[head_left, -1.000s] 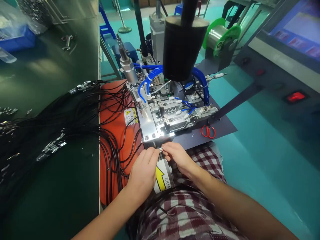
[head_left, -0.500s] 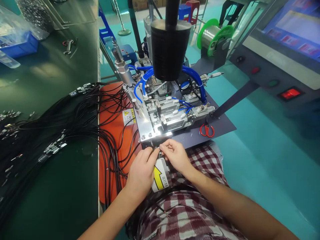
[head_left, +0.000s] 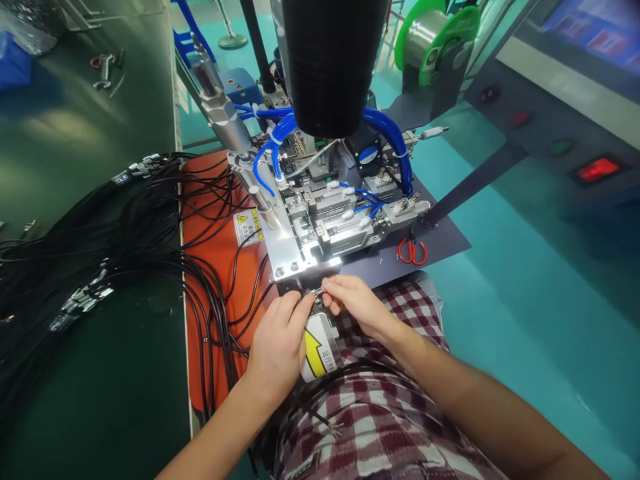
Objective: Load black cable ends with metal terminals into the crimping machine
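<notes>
My left hand (head_left: 277, 337) is closed in a pinch at the front edge of a metal bench machine (head_left: 325, 220). Opposite it, my right hand (head_left: 357, 303) pinches thin wires (head_left: 318, 291) with thumb and forefinger. The wires run across the small gap between the two hands, and their ends are hidden by the fingers. Just below the left fingertips is a white plate with a yellow arrow (head_left: 317, 353). A black cable with bare split wire ends (head_left: 333, 425) lies over the checked cloth on my lap.
Bundles of black cables with metal plugs (head_left: 85, 300) cover the green table (head_left: 115, 413) and an orange board (head_left: 213, 227) at left. Red-handled snips (head_left: 413, 251) lie on the machine's dark base. A black nozzle (head_left: 330, 73) hangs overhead. A control panel (head_left: 560, 113) and wire spool (head_left: 425, 40) stand right.
The view has tilted down and shifted slightly. My right hand has moved a little away from the left, and more of the thin wires shows between the fingertips.
</notes>
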The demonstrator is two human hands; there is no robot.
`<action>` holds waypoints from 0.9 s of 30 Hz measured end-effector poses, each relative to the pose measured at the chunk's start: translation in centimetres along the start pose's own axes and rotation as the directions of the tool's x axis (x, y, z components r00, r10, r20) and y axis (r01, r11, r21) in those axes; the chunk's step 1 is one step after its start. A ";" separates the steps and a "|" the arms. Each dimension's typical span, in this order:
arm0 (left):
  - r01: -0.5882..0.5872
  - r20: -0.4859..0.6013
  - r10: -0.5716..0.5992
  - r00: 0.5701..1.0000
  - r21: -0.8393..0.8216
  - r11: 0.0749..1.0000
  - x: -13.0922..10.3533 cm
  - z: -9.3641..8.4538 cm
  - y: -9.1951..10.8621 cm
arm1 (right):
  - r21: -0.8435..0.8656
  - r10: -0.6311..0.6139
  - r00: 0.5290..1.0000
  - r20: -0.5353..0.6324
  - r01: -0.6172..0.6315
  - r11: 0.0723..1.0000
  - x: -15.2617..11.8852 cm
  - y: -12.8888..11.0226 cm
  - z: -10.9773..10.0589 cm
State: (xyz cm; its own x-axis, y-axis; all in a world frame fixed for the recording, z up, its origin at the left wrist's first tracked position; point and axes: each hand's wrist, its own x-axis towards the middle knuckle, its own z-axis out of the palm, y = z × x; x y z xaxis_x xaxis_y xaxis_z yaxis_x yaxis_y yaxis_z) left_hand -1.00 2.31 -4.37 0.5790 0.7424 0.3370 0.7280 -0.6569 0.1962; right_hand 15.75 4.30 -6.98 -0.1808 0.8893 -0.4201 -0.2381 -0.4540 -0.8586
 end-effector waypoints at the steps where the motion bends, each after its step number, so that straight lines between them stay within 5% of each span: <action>1: 0.003 0.002 -0.003 1.000 -0.001 1.000 0.0 0.0 0.0 | 0.025 0.011 1.000 -0.005 -0.011 1.000 0.0 0.0 -0.1; 27: 0.009 -0.002 -0.009 1.000 -0.050 0.999 0.5 -0.3 0.1 | 0.060 -0.058 0.998 -0.039 0.061 0.996 -0.3 0.8 0.1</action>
State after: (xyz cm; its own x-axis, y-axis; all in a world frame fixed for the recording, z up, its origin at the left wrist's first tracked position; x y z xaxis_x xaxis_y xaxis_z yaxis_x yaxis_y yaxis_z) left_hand -0.70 2.57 -3.93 0.5714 0.7483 0.3370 0.7140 -0.6557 0.2453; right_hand 15.50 3.68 -7.46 -0.1295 0.9158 -0.3802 -0.3051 -0.4016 -0.8635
